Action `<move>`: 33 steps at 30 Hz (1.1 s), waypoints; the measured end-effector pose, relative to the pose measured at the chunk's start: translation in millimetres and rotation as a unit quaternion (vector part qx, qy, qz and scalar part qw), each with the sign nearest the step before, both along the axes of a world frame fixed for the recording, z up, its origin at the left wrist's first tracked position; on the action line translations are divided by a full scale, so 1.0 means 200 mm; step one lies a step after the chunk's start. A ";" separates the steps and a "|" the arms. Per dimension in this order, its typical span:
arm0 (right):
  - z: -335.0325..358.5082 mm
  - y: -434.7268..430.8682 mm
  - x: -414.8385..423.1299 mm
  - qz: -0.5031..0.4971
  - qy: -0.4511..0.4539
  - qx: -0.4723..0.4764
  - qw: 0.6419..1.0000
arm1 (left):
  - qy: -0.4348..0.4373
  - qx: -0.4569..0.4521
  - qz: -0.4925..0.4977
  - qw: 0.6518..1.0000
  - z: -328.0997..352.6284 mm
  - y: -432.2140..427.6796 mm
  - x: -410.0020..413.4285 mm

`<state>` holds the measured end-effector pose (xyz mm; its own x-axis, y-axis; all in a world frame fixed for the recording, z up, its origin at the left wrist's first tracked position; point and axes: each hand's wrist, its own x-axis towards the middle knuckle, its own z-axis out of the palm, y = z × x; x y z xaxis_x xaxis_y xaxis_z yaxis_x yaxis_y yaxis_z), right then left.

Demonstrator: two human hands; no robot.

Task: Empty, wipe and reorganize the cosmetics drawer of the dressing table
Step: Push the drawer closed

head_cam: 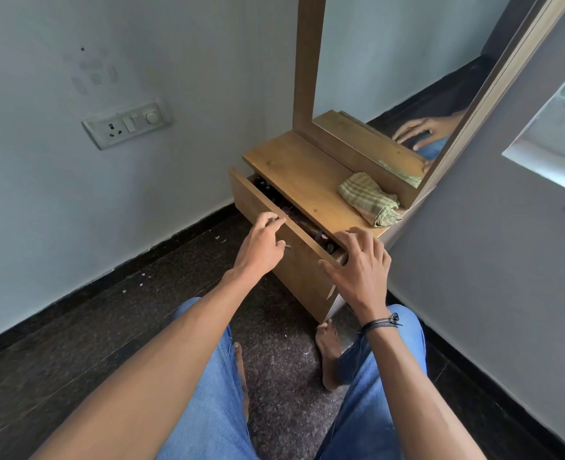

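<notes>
My knees were closest; left grip pinched the drawer handle, right grip spread loose on its corner. I'd have pulled evenly.

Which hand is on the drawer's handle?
The left hand, fingers at the metal handle on the drawer front. The right hand rests on the drawer's right corner instead.

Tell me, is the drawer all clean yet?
Not yet. The drawer is only partly open, with the left hand on its front edge and the right hand at its corner. Dark little bottles are inside, so nothing is emptied. The checked cloth lies folded on the tabletop, unused. Emptying, wiping and tidying all remain.
</notes>
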<state>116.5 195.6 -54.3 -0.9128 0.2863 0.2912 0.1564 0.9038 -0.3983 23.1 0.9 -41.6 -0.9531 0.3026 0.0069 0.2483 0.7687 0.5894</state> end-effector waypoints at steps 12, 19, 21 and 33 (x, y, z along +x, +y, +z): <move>-0.01 0.05 -0.04 -0.011 0.014 0.024 1.000 | -0.051 0.027 -0.002 0.998 0.03 0.06 -0.02; -0.06 0.06 -0.06 -0.015 0.043 0.041 0.998 | -0.072 0.040 -0.004 0.997 0.02 0.10 -0.06; -0.07 0.06 -0.06 -0.016 0.059 0.044 0.997 | -0.077 0.040 -0.009 0.996 0.01 0.11 -0.07; -0.14 0.08 -0.10 -0.020 0.118 0.093 0.988 | -0.106 0.025 -0.010 0.994 0.01 0.18 -0.12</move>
